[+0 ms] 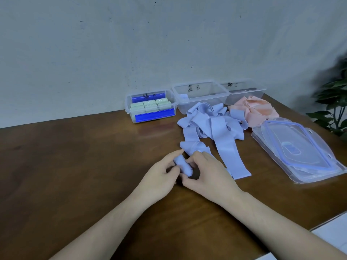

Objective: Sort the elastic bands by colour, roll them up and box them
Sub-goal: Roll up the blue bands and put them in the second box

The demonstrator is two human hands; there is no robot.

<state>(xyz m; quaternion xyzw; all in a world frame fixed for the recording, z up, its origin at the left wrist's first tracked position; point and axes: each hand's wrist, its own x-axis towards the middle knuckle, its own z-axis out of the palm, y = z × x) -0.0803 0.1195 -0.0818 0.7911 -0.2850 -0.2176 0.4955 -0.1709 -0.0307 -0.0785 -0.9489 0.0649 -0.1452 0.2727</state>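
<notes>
A partly rolled blue elastic band (181, 164) lies between my hands on the brown table. My left hand (161, 175) pinches its left side and my right hand (206, 171) grips its right side. The band's loose tail runs up to a heap of blue bands (210, 121). A pink heap (253, 107) lies to the right of that. Three clear boxes stand at the wall: the left box (129, 109) holds rolled green bands, the middle box (223, 92) has one blue roll (183, 96), and the right box (261, 90) looks empty.
Stacked clear lids (300, 151) with blue seals lie on the table at the right. A potted plant (334, 102) stands at the far right edge. White paper (332, 233) shows at the lower right corner. The wall runs close behind the boxes.
</notes>
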